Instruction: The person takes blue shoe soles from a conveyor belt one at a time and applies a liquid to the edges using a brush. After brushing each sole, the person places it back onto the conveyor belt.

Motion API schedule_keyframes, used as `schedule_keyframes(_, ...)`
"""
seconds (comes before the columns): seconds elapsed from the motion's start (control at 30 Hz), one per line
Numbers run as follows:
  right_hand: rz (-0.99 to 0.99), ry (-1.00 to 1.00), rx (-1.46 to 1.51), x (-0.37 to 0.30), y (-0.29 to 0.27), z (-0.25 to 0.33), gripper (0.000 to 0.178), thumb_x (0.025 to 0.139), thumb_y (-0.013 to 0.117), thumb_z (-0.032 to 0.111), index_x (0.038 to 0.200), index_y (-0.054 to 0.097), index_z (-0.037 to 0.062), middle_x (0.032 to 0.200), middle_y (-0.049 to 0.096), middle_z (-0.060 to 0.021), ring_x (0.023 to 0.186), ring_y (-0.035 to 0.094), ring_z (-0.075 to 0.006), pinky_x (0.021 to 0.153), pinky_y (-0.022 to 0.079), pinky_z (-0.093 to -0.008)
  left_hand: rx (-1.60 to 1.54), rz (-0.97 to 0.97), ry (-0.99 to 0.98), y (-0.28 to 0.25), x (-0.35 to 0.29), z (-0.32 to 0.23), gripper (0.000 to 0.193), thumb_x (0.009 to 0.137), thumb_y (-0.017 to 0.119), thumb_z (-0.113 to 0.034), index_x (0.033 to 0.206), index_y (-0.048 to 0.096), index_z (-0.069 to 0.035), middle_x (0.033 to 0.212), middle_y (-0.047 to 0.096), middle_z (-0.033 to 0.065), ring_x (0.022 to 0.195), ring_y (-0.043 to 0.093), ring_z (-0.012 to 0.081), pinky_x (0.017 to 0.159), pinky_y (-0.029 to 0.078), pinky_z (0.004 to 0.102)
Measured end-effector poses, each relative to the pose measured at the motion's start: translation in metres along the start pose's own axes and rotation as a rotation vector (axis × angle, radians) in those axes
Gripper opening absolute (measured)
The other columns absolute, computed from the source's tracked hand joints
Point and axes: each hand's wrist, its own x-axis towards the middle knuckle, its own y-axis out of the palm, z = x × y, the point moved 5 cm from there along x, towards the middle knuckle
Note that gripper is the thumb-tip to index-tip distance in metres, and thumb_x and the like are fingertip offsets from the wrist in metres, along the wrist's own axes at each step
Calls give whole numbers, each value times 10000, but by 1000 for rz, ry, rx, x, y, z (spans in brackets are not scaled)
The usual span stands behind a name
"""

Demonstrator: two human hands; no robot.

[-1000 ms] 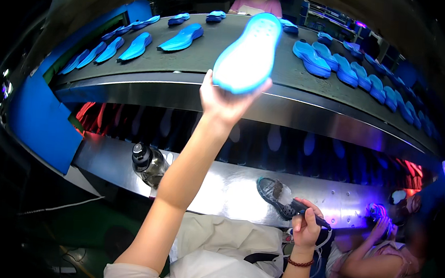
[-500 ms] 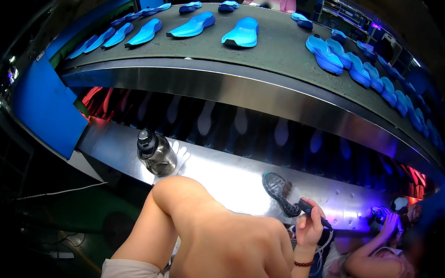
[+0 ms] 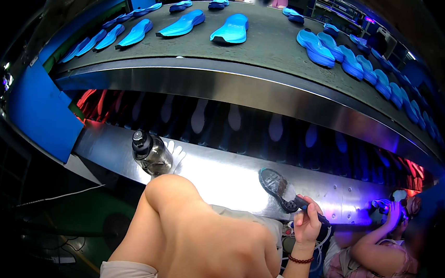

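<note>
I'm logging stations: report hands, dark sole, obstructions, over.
Right hand gripping black-handled tool; left hand near camera, grip hidden. Dark sole on metal bench; bottle left of sole, apart.

The left sleeve [image 3: 128, 276] is short and pale beige, its plain hem above the elbow. Both left hand [image 3: 224, 249] and right hand [image 3: 307, 222] are bare, as are the forearms. A bracelet [image 3: 300, 259] of small, round, dark red beads in one row circles the right wrist. Light greyish cloth [image 3: 250, 215], softly creased, covers the lap.
</note>
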Motion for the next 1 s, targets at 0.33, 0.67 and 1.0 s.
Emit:
schedule_keyframes(0.33,4,19,2,2,-9,-6,264,891,460,140,1050,538,-55,1058,575,-238,444,488,-111,418,399,-204,-35,-22,-295,-11,-25,20,95,806,537,-78,858,616,-66,589,432,15,395,354,74,378,238,240)
schedule_keyframes(0.67,-36,31,10,8,-19,1,248,887,457,124,1038,547,-51,1028,588,-225,443,479,-111,427,402,-211,-197,-680,-1154,-84,-63,108,188,883,520,-141,999,588,-10,885,644,154,368,374,5,365,296,127)
schedule_keyframes(1.0,-150,7,18,6,-42,14,231,876,495,146,1017,567,-21,1014,601,-194,505,530,-132,466,431,-226,1027,-40,-590,-155,-10,262,383,848,533,-249,1158,494,-28,1186,501,185,973,526,230,825,426,322)
